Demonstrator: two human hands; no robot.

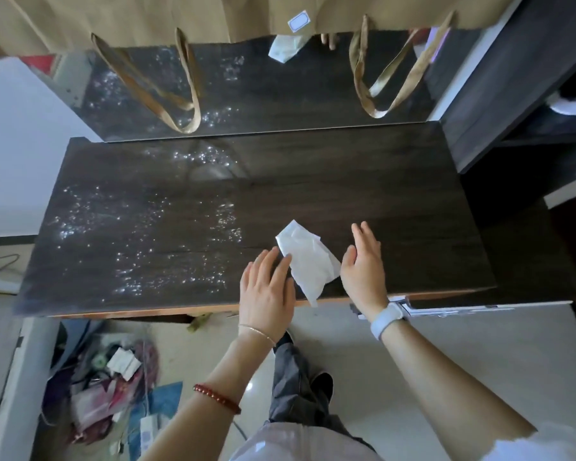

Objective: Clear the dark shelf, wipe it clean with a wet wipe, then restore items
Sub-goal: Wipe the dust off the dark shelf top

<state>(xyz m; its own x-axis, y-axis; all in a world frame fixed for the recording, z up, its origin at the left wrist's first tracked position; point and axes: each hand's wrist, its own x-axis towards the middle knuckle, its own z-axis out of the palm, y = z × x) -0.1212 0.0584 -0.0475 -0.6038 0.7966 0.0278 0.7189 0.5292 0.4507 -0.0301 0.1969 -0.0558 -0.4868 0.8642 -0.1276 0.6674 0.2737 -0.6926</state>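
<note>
Okay, shelf [313, 194] is bare, wipe [308, 261] lies flat between my open left hand [266, 287] and open right hand [363, 267], ready to refold.

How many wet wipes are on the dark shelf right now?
1. A crumpled white wet wipe lies near the front edge of the dark wooden shelf, between both hands. The wipe-like shape at the back is only its mirror reflection.
</note>
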